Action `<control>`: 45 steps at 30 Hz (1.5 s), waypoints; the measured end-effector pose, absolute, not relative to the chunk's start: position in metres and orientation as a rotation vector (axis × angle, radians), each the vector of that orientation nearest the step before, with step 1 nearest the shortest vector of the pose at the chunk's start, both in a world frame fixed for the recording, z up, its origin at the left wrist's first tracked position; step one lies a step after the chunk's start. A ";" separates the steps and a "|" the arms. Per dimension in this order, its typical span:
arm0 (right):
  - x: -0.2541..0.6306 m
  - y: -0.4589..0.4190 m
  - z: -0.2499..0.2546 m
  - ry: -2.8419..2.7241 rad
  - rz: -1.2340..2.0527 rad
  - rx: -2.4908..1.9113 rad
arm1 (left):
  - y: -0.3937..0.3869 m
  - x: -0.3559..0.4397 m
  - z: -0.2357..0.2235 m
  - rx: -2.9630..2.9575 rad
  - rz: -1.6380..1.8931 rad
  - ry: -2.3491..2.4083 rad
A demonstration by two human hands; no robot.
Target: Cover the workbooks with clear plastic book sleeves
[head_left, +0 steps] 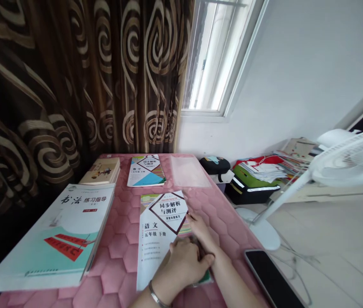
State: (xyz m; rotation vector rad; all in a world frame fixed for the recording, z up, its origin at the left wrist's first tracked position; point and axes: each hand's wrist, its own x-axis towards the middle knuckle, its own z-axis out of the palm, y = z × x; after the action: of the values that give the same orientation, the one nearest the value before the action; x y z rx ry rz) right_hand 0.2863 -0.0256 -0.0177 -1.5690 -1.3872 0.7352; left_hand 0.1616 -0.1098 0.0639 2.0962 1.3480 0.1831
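Note:
A Chinese-language workbook [155,246] with a white cover and a dark diamond frame lies face up in front of me. My left hand [184,263], with a metal bangle at the wrist, rests over its lower right part. The fingers of that hand are curled and their tips hidden; its thumb reaches toward my right forearm. At the workbook's right edge, my right hand [200,229] has its fingertips bent against the cover. Part of a dark and green cover area shows between and below the hands. What lies under the left palm is hidden.
A pink quilted tabletop [117,256] bears a math workbook [147,171], a pale translucent sheet [190,172], a stack of calligraphy books [56,239], smaller books [101,171] and a phone [272,278]. To the right stand a white fan [284,196] and a filled dark box [248,194].

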 end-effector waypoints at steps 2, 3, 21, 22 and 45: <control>0.282 -0.022 -0.024 -1.344 0.817 -1.505 | -0.104 0.146 0.057 2.145 0.281 1.389; 0.280 -0.020 -0.027 -1.345 0.821 -1.489 | -0.098 0.137 0.053 2.180 0.325 1.461; 0.276 -0.018 -0.009 -1.659 0.399 -1.857 | -0.033 0.082 -0.002 2.427 0.245 2.103; 0.273 -0.018 -0.004 -1.701 0.273 -1.906 | -0.027 0.085 0.001 2.453 0.264 2.085; 0.246 0.050 -0.011 -2.051 0.232 -2.109 | 0.047 0.073 -0.006 2.382 0.385 1.984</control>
State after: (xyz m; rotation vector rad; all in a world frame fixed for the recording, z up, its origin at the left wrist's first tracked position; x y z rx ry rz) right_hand 0.2463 0.0501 -0.0110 -2.1093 -2.0507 0.2321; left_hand 0.0734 0.0467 -0.0060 2.3815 1.9840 0.3851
